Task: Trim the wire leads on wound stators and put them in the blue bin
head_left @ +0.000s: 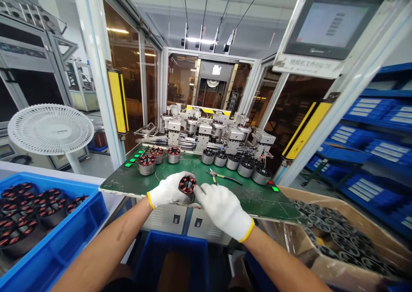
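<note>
The left hand (169,190) clenches a wound core (187,185) above the green bench (257,202), the right hand's (223,210) fingers (202,192) touching it, grip unclear; more wound cores (19,215) fill the blue bin (64,236), bare cores (341,245) the cardboard box (354,210).

a wound motor stator (187,185), dark core, red-banded coils, held in the white-gloved left hand (168,190)

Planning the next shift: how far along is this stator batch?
Looks done: the blue bin at left, holding stators with red coils. In hand: one wound stator, held by the left hand and right hand. More stators stand on the green bench, status unclear. Looks left: the cardboard box at right, holding dark rings with no red coils visible.
</note>
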`<action>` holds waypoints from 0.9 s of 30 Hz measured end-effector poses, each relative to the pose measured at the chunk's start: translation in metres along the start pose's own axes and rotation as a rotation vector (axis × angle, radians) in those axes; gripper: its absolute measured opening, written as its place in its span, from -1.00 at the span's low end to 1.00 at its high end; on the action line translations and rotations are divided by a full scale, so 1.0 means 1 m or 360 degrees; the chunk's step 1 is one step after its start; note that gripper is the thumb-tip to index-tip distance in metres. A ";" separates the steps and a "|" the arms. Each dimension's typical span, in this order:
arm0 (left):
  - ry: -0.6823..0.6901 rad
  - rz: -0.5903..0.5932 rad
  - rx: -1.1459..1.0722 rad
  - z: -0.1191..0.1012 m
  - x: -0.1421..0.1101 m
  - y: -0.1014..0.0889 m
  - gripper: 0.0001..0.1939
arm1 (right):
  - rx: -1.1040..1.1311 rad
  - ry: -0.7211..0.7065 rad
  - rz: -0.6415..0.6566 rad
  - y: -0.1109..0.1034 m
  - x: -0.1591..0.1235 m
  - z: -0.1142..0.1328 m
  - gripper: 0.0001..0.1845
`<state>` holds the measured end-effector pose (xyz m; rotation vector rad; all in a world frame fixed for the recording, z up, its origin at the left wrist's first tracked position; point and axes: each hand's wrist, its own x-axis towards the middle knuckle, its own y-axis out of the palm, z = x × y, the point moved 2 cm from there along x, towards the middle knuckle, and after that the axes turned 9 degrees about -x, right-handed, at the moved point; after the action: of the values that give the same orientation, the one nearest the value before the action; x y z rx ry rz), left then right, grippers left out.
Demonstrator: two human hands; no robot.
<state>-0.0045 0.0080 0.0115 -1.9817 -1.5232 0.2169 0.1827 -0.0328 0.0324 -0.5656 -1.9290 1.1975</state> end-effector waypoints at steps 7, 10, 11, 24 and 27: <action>-0.0056 0.0040 -0.0063 0.000 0.000 0.000 -0.35 | 0.1693 0.1099 0.0419 0.026 0.001 0.021 -0.34; -0.0039 0.0062 -0.0071 -0.002 -0.001 -0.003 -0.33 | 0.1679 0.0885 0.0244 0.035 -0.019 0.045 -0.33; -0.0018 0.0074 -0.0067 -0.002 -0.001 -0.005 -0.33 | 0.1455 0.0777 0.0086 0.033 -0.023 0.051 -0.41; 0.0181 0.0414 0.0046 0.003 0.015 -0.019 -0.28 | 0.3138 0.0949 0.0066 0.059 -0.012 0.063 -0.65; 0.0128 0.0428 0.0022 0.001 0.014 -0.019 -0.29 | 0.3165 0.1139 -0.0108 0.072 -0.011 0.071 -0.58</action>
<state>-0.0165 0.0242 0.0246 -2.1541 -1.1994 0.2543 0.1301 -0.0460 -0.0540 0.2142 0.2814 1.7927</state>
